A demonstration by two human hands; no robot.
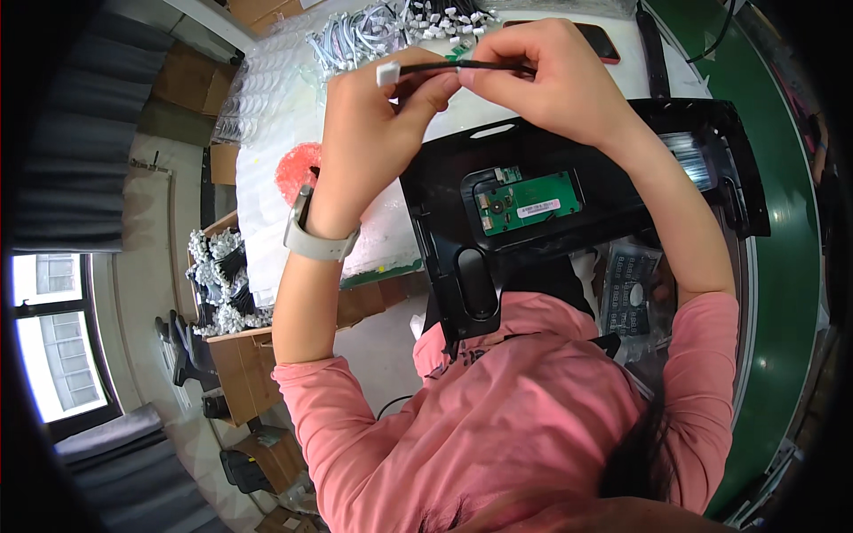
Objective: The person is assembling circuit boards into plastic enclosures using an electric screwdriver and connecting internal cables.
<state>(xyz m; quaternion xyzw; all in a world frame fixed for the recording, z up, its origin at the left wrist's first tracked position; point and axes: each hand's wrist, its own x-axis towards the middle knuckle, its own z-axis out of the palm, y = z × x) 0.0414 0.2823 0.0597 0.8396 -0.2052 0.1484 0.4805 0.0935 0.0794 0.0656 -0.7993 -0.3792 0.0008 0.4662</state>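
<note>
A short black cable [484,65] with a white plug [388,75] at its left end is stretched between my two hands. My left hand [378,111] pinches it near the middle, and the plug sticks out over the fingers. My right hand [551,80] grips it close beside, fingers curled; the cable's right end is hidden in them. Below the hands lies a black plastic housing [444,191], reaching over the table's near edge toward my lap. A green circuit board [533,206] sits in its recess, with a smaller green board [507,175] at the board's upper left.
Bundled grey cables [355,40] and black cables with white plugs [444,19] lie at the back. A phone [600,43] rests behind my right hand. A red round pad [298,171] is left of my wrist. An open carton [244,364] of cables stands left of the table.
</note>
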